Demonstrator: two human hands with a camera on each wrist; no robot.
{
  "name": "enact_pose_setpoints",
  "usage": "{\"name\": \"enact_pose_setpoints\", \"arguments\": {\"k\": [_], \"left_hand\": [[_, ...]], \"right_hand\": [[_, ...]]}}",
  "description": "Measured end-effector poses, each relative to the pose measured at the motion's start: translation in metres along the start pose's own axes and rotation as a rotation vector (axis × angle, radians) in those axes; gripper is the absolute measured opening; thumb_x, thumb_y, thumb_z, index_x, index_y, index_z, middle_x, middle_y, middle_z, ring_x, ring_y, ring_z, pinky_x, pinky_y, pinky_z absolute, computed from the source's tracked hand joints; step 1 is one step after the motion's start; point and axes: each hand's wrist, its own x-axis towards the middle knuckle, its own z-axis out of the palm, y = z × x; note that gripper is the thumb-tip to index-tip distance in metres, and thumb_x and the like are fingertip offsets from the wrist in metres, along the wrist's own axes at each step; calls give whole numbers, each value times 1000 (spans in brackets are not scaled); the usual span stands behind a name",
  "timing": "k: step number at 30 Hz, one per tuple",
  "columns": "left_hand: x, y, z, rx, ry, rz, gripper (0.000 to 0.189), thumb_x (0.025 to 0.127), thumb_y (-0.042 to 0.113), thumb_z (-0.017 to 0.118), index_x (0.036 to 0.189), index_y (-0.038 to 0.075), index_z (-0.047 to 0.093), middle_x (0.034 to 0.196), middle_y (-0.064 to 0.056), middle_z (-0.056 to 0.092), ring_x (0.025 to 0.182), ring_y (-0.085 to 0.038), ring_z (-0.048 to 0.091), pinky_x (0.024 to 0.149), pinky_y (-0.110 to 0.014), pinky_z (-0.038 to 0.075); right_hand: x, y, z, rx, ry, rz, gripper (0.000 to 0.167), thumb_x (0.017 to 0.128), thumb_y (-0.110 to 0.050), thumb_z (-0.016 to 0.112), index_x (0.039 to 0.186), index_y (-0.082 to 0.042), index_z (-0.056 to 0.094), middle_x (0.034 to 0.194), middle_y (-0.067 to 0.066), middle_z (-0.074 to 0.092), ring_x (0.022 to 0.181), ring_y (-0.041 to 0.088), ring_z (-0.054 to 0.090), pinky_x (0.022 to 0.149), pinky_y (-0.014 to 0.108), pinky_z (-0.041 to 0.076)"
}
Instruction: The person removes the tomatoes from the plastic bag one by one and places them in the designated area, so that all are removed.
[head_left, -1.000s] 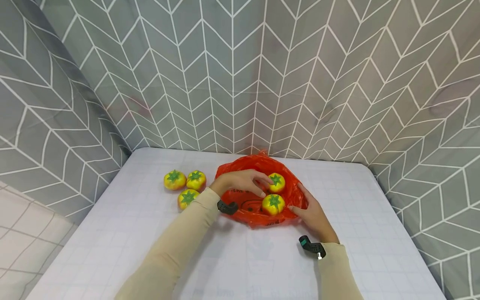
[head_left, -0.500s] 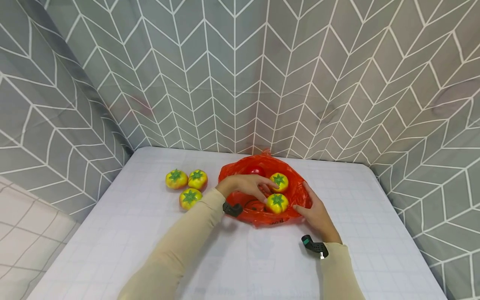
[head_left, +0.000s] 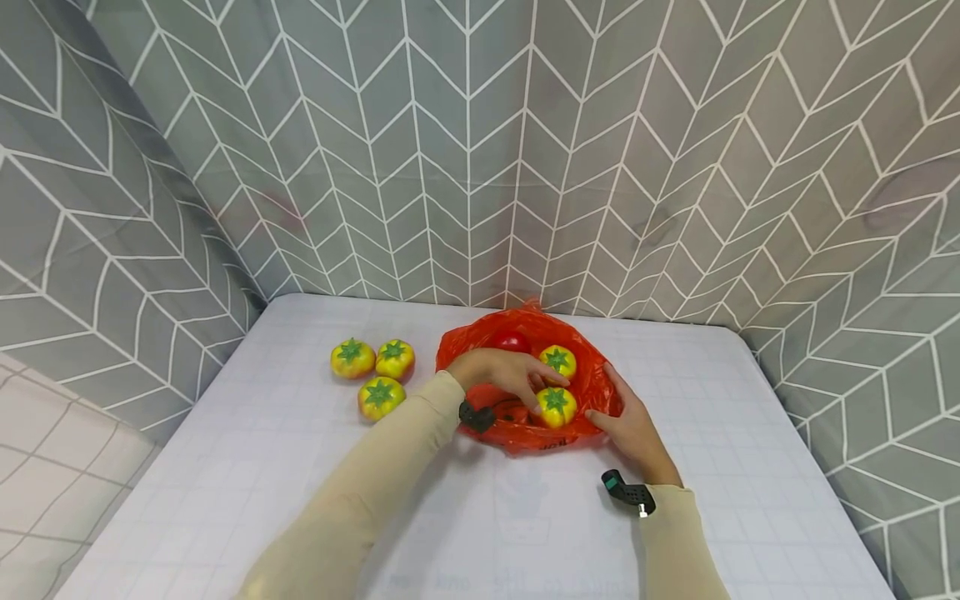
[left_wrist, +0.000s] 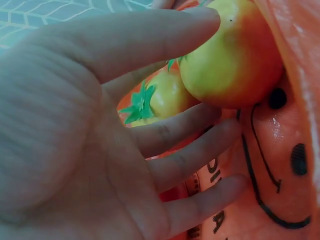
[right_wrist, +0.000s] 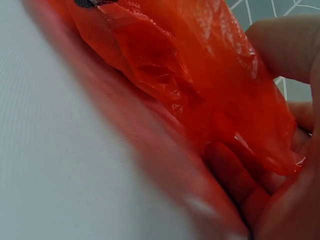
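A red plastic bag (head_left: 461, 342) with black print lies spread on the table, its mouth facing up. Inside are two yellow tomatoes with green star-shaped tops: a far tomato (head_left: 557, 360) and a near tomato (head_left: 557, 407). A dark red round thing (head_left: 512, 342) sits at the bag's back. My left hand (head_left: 510, 375) reaches over the bag, its thumb against one tomato (left_wrist: 235, 60) in the left wrist view and its fingers spread, nearly straight. My right hand (head_left: 630, 421) holds the bag's right edge, fingers (right_wrist: 235, 175) beneath the plastic and thumb above.
Three more yellow tomatoes (head_left: 381, 397) stand grouped on the table to the left of the bag. The white table (head_left: 480, 533) meets a grey patterned curtain (head_left: 450, 167) at the back and sides.
My left hand has moved right across the bag to the tomatoes, uncovering the dark red round thing. My right hand keeps its hold on the bag's edge.
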Motion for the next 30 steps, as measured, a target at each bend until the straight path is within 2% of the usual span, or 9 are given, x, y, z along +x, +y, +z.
{"name": "enact_pose_setpoints", "arguments": {"k": [5, 13, 24, 30], "left_hand": [[7, 7, -1, 84, -26, -55, 65, 84, 26, 81, 142, 40, 55, 136, 6, 53, 125, -19, 47, 97, -40, 50], [12, 13, -1, 145, -52, -74, 68, 85, 24, 80, 146, 39, 52, 138, 5, 52, 126, -18, 46, 103, -40, 45], [10, 16, 2, 145, -31, -80, 66, 86, 22, 80, 145, 37, 53, 136, 6, 53, 124, -18, 47, 100, -37, 48], [10, 12, 2, 144, 0, -68, 65, 86, 23, 80, 144, 36, 54, 135, 2, 54, 124, -20, 49, 100, -38, 48]], "right_hand": [[0, 1, 0, 1, -5, 10, 88, 90, -18, 67, 162, -18, 15, 164, 15, 20, 148, 44, 19, 111, 64, 27], [0, 1, 3, 3, -4, 31, 89, 90, -18, 67, 162, -22, 16, 164, 12, 21, 148, 41, 20, 111, 63, 29], [1, 4, 3, 14, -1, 11, 87, 90, -16, 67, 162, -20, 18, 164, 13, 22, 148, 41, 20, 113, 65, 24], [1, 3, 4, 11, -2, 6, 88, 89, -16, 67, 162, -19, 17, 164, 14, 22, 147, 42, 21, 112, 64, 27]]}}
